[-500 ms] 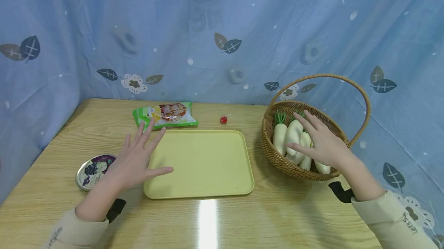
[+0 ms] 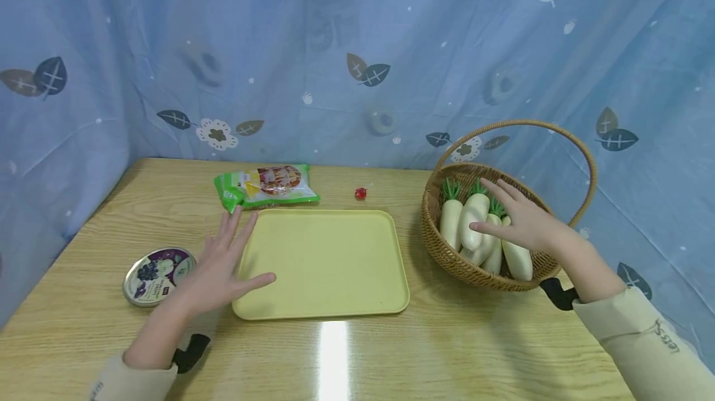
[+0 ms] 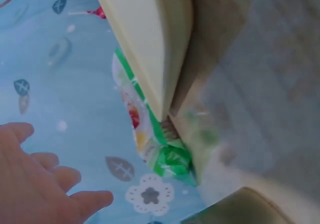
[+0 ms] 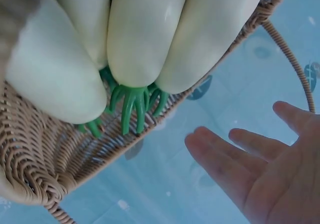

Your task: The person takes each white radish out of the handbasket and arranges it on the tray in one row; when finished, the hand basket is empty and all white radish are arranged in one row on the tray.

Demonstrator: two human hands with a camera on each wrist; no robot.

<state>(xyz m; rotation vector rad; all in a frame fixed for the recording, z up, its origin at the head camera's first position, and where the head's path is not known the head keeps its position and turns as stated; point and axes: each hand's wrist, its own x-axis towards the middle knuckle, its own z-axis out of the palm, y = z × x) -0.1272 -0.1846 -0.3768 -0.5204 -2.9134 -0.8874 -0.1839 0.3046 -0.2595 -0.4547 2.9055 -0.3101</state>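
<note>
My left hand (image 2: 215,274), fingers spread, hovers between a round tin (image 2: 149,277) with grapes on its lid and the left edge of a pale yellow tray (image 2: 324,264). It holds nothing. Over on the right, my right hand (image 2: 522,221) is stretched out above a brown wicker basket (image 2: 463,272), its fingers straight and holding nothing. Several white radishes (image 4: 145,34) with green tops lie in that basket. In the head view the right hand overlaps some of them. In the right wrist view its fingers appear apart from the radishes.
A green and white food packet (image 2: 274,184) lies behind the tray. Near it sits a small red object (image 2: 360,193). The basket's tall handle (image 2: 592,171) arches up on the right. A blue patterned curtain (image 2: 335,47) hangs behind the wooden table (image 2: 419,357).
My left hand has drawn back slightly, showing more of the tin and packet. My right hand has shifted a little right, uncovering more of the radishes. Neither hand has taken hold of anything.
</note>
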